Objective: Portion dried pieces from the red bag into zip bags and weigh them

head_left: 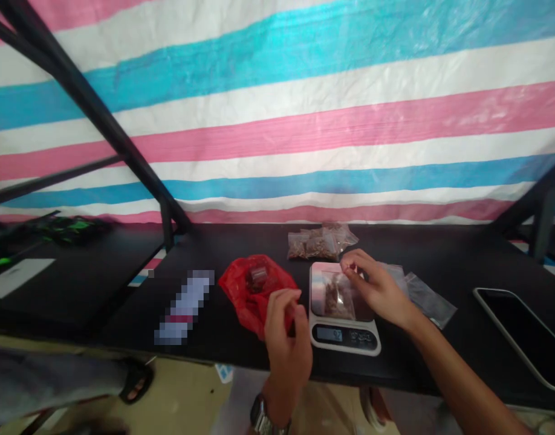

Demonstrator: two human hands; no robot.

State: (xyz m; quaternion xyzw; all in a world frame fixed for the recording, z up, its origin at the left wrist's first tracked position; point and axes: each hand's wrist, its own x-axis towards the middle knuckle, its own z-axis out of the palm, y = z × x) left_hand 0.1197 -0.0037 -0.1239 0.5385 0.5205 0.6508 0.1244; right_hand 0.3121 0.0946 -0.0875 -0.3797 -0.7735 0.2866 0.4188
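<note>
Weighing and bagging, by the look of it, partly done: filled small bags (320, 241) piled at the back of the black table (441, 254), one clear bag (338, 295) with some brown bits lying on the scale (343, 311), display lit but unreadable, empty bags (427, 296) waiting just to the right. Red bag (254, 290) of stock open left of the scale. Right hand (377, 290) stretched over the scale, fingertips pinching the bag's top edge. Left hand (286, 341) raised near the red bag, fingers curled together as if holding a pinch; contents hidden. Phone (522, 335) at far right.
</note>
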